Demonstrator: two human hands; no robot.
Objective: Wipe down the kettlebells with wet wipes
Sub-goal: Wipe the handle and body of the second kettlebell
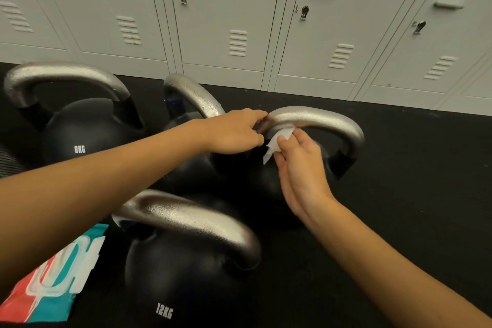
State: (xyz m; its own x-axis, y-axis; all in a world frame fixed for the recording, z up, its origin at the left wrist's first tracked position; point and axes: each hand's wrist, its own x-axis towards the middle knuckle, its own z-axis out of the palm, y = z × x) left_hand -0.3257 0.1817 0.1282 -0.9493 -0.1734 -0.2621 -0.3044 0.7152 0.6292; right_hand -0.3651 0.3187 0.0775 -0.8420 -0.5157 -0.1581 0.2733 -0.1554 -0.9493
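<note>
The right hand [298,165] pinches a small white wet wipe [277,142] between thumb and curled fingers and holds it up against the underside of a silver handle [319,118]. The wipe sits just above and to the left of that hand's fingertips, crumpled, with one loose corner hanging down toward the black ball below. The left hand [234,132] reaches across from the left and grips the left end of the same handle, fingers curled around it, touching the metal right beside the wipe.

That handle belongs to the right kettlebell [266,181], which stands upright on the black floor [412,168]. Its handle arches overhead, with the long axis running left to right and slightly away on the right, where it drops into a black shoulder.

Behind the left forearm stands a middle kettlebell [186,125], its handle angled front to back. Farther left is one marked 8KG [80,138], upright, handle running left to right. Nearest the camera is one marked 12KG [181,274], its handle slanting down to the right. A teal, red and white packet [53,282] lies flat on the floor just left of it. Grey lockers [239,21] line the back wall.
</note>
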